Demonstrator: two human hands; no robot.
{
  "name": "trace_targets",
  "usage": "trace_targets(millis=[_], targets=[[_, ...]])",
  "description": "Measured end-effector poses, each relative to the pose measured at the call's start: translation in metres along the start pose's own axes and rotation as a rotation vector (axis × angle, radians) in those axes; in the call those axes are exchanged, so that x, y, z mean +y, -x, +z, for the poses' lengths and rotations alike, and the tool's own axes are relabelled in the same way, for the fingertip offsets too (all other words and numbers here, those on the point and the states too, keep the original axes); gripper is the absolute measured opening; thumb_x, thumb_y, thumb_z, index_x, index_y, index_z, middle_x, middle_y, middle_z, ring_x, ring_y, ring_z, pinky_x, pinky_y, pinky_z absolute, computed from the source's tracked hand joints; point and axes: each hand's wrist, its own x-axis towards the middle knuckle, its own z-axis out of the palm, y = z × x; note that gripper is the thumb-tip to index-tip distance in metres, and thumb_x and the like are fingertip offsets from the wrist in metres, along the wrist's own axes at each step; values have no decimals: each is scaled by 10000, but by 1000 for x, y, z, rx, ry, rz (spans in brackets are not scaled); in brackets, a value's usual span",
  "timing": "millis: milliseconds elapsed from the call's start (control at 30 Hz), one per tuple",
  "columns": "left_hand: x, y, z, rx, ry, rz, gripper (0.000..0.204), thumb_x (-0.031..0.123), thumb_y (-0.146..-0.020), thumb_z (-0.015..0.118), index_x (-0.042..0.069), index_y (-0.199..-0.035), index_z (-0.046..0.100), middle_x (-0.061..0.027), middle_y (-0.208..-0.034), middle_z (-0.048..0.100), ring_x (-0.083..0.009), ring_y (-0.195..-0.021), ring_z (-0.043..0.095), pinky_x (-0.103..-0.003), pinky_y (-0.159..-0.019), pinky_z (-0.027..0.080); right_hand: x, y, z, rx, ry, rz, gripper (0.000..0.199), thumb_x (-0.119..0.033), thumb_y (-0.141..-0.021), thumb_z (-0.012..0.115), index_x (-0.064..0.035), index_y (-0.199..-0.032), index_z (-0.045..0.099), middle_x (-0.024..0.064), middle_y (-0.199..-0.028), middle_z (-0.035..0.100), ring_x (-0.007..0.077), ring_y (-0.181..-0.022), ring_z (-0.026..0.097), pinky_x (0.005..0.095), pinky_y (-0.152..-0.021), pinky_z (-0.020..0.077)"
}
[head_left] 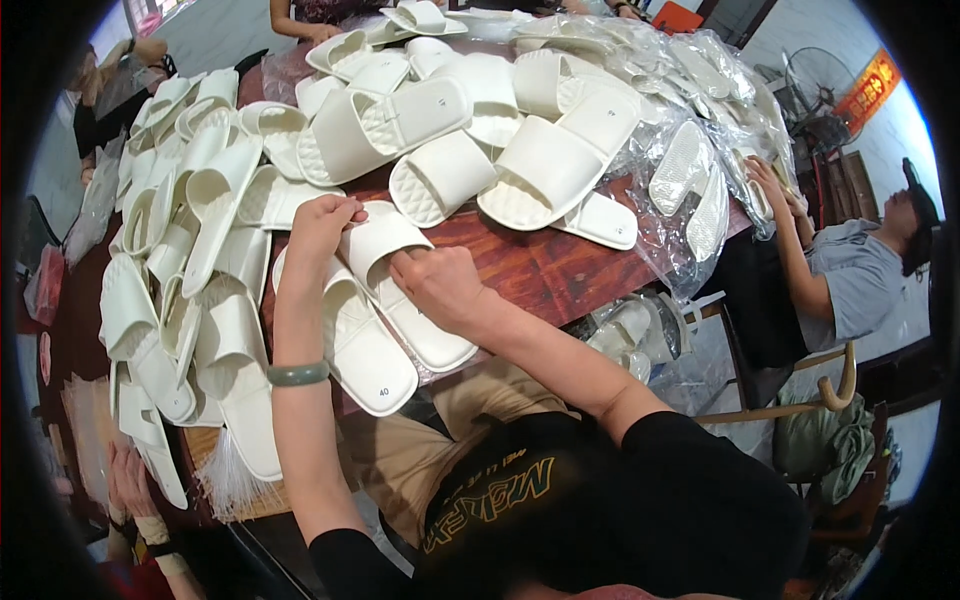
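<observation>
A pair of white slide slippers lies side by side at the near edge of the table, toes pointing away. My left hand (325,228), its fingers pinched together, is at the toe of the right-hand slipper (430,333). My right hand (440,285) is closed at the strap opening of that same slipper, with its fingertips hidden inside. The left-hand slipper (372,358) rests beside it, partly behind my left forearm, which wears a green bangle (298,374).
Heaps of white slippers (385,118) cover the red-brown table (520,265) ahead and to the left. Bagged slippers (690,180) lie at the right, where a co-worker (865,270) in grey handles one. Clear plastic strips (235,480) hang at the left edge. Other people's hands (130,480) appear around the table.
</observation>
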Motion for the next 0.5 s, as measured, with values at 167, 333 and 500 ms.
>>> trace_targets(millis=[167,333,500], targets=[[10,15,-6,106,73,205,166,131,-888,549,-14,-886,632,-26,-791,626,-70,-690,493,-203,-643,394,-1,-2,-30,147,-217,-21,93,-152,-833,598,-64,-803,606,80,-620,585,253,-529,594,355,-460,452],[28,31,-9,126,186,380,152,117,-917,530,-14,-903,605,-18,-797,605,-68,-705,479,-194,-659,396,-2,-63,-40,386,-488,-77,106,-92,-830,594,0,-881,602,148,-719,589,308,-627,578,348,-541,460],[23,30,-7,113,152,480,135,94,-931,509,-16,-925,588,-11,-808,599,-54,-691,483,-192,-626,400,2,-91,-3,-25,-1101,94,182,-68,-863,577,42,-1009,583,109,-893,647,191,-770,627,265,-660,485]])
